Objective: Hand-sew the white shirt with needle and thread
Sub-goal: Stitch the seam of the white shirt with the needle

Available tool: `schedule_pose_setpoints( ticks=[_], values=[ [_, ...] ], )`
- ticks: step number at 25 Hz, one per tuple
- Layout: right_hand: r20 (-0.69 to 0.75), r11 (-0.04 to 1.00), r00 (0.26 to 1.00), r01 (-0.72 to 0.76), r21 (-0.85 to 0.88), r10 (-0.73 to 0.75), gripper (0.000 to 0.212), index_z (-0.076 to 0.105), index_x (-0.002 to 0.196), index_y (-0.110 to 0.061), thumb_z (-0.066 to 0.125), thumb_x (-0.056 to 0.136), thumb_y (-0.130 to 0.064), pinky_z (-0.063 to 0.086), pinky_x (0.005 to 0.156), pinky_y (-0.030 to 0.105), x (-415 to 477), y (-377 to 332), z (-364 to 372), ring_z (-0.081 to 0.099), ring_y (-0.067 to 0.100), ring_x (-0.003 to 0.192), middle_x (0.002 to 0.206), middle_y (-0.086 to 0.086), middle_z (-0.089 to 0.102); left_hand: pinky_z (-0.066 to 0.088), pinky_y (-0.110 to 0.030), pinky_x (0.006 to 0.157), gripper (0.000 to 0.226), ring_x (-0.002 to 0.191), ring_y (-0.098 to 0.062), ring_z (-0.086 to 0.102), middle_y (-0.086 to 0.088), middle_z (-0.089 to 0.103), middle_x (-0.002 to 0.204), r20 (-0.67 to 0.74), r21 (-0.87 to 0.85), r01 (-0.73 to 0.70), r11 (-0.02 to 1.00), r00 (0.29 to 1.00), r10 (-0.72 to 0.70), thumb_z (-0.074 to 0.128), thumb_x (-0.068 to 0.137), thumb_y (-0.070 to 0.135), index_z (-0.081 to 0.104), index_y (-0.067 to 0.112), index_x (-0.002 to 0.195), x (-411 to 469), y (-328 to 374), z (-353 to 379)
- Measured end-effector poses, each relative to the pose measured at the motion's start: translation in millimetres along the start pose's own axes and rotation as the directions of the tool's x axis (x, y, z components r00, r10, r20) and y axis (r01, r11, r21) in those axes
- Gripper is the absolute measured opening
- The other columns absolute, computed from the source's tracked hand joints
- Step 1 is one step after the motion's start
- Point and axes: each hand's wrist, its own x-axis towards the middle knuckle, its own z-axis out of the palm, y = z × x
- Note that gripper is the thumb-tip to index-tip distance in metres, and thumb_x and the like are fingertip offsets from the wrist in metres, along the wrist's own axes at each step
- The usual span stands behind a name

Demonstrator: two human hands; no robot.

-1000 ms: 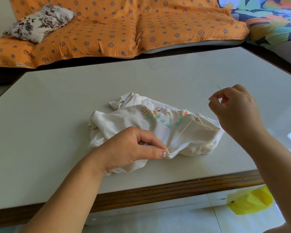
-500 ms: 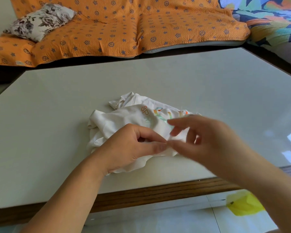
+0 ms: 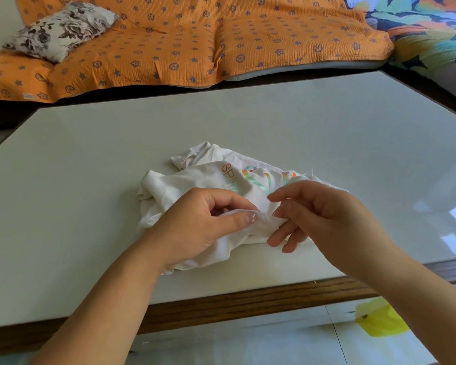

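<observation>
A crumpled white shirt (image 3: pixel 195 177) with a colourful print lies on the white table (image 3: pixel 248 122), near its front edge. My left hand (image 3: pixel 200 225) pinches a fold of the shirt between thumb and forefinger. My right hand (image 3: pixel 327 217) is right beside that fold, thumb and a fingertip pinched together against the fabric, the other fingers loosely spread. The needle and thread are too fine to make out between those fingers.
The table has a wooden front edge (image 3: pixel 248 304). Behind it is a sofa under an orange patterned cover (image 3: pixel 195 35), with a flowered pillow (image 3: pixel 61 30) at the left. A yellow object (image 3: pixel 379 320) lies on the tiled floor at the lower right.
A second ago my right hand held the needle high at the right with the thread pulled taut. It has come back down and left to the fold. My left hand kept its pinch.
</observation>
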Motion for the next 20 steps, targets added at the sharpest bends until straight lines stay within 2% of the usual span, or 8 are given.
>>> schedule_pose_setpoints(
  ticks=[3, 7, 11, 13, 17, 20],
  values=[
    [-0.013, 0.995, 1.0, -0.017, 0.099, 0.018, 0.012, 0.047, 0.092, -0.016, 0.054, 0.095, -0.006, 0.054, 0.055, 0.026, 0.8, -1.5, -0.4, 0.071, 0.026, 0.061, 0.073, 0.006, 0.074, 0.05, -0.017, 0.085, 0.019, 0.092, -0.002, 0.069, 0.01, 0.076, 0.09, -0.011, -0.035, -0.002, 0.999, 1.0, 0.002, 0.07, 0.069, 0.04, 0.078, 0.031, 0.084, 1.1, 0.0, 0.1],
    [0.013, 1.0, 1.0, -0.001, -0.013, 0.001, 0.013, 0.064, 0.09, -0.017, 0.059, 0.092, -0.005, 0.057, 0.063, 0.031, 1.3, -1.5, -2.4, 0.073, 0.018, 0.067, 0.072, 0.002, 0.074, 0.051, -0.017, 0.083, 0.018, 0.089, -0.004, 0.069, 0.008, 0.076, 0.088, -0.028, -0.078, -0.009, 0.997, 1.0, 0.007, 0.072, 0.066, 0.037, 0.078, 0.029, 0.081, 1.5, -1.1, -0.1],
    [-0.018, 0.973, 0.998, 0.055, -0.223, -0.06, 0.022, 0.074, 0.085, -0.03, 0.062, 0.087, -0.011, 0.05, 0.059, 0.011, -2.6, -0.9, -4.3, 0.066, 0.003, 0.056, 0.065, -0.006, 0.073, 0.05, -0.014, 0.078, 0.013, 0.083, -0.002, 0.069, 0.007, 0.075, 0.083, -0.02, -0.115, -0.025, 0.993, 1.0, 0.023, 0.072, 0.067, 0.032, 0.076, 0.026, 0.078, 2.3, -1.5, 1.0],
    [-0.009, 0.961, 0.997, 0.073, -0.266, -0.078, 0.025, 0.074, 0.083, -0.033, 0.063, 0.086, -0.011, 0.048, 0.057, 0.008, -4.3, -2.0, -5.0, 0.065, 0.001, 0.055, 0.063, -0.01, 0.072, 0.05, -0.013, 0.077, 0.013, 0.082, -0.002, 0.068, 0.008, 0.075, 0.082, -0.022, -0.119, -0.033, 0.992, 0.999, 0.031, 0.072, 0.068, 0.031, 0.076, 0.025, 0.079, 2.4, -1.7, 1.1],
    [0.012, 0.938, 0.995, 0.098, -0.332, -0.099, 0.026, 0.074, 0.083, -0.035, 0.063, 0.084, -0.012, 0.054, 0.064, 0.019, -4.1, -1.9, -5.6, 0.066, 0.002, 0.057, 0.062, -0.014, 0.071, 0.049, -0.013, 0.077, 0.015, 0.081, -0.002, 0.068, 0.008, 0.075, 0.082, -0.021, -0.11, -0.035, 0.993, 0.999, 0.033, 0.072, 0.068, 0.032, 0.075, 0.025, 0.08, 2.4, -2.0, 0.8],
    [0.03, 0.944, 0.996, 0.091, -0.318, -0.086, 0.024, 0.074, 0.082, -0.036, 0.063, 0.083, -0.015, 0.055, 0.067, 0.023, -4.3, -2.7, -6.2, 0.066, 0.004, 0.058, 0.062, -0.013, 0.071, 0.049, -0.013, 0.077, 0.015, 0.081, -0.002, 0.068, 0.007, 0.075, 0.082, -0.016, -0.103, -0.04, 0.994, 0.999, 0.039, 0.071, 0.069, 0.032, 0.075, 0.024, 0.081, 2.4, -2.1, 1.0]
  ],
)
